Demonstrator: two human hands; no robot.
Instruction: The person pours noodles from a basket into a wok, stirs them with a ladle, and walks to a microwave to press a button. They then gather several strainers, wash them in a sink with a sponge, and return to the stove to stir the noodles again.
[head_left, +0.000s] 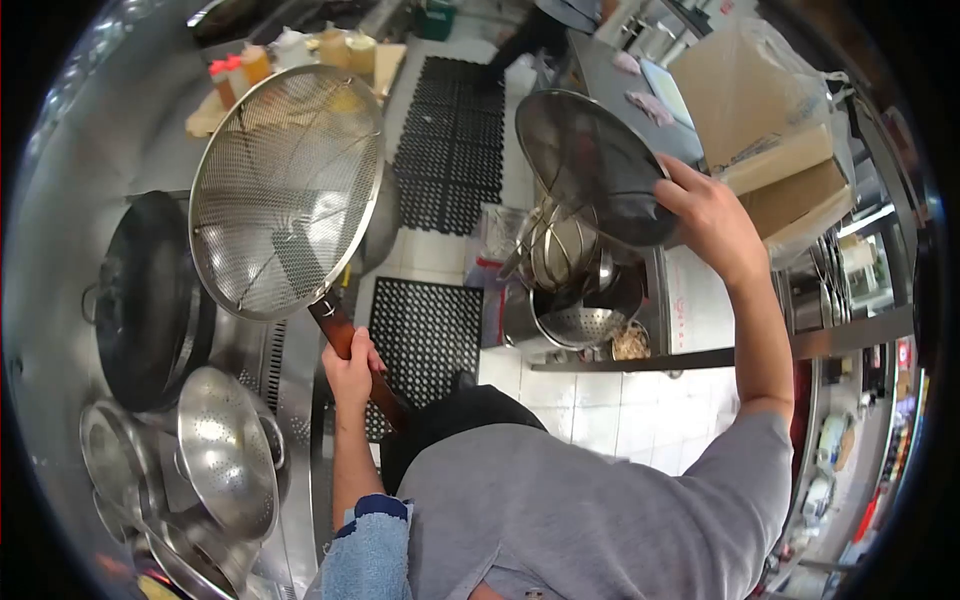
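Note:
My left hand (352,362) is closed around the wooden handle of a large round wire-mesh skimmer (285,190), whose bowl is raised in front of me on the left. On the right, a dark fine-mesh strainer (590,165) hangs tilted in the air, its rim pinched by my right hand (705,205). Below that strainer stands a metal pot (520,318) holding a perforated colander (580,325) and a wire whisk (557,250). The two mesh tools are apart from each other.
A black wok (145,300) and perforated steel colanders (225,450) lie at left. Squeeze bottles (255,65) stand on the far counter. Black rubber mats (450,140) cover part of the tiled floor. A cardboard box (745,90) is at upper right. Another person (545,35) is in the aisle.

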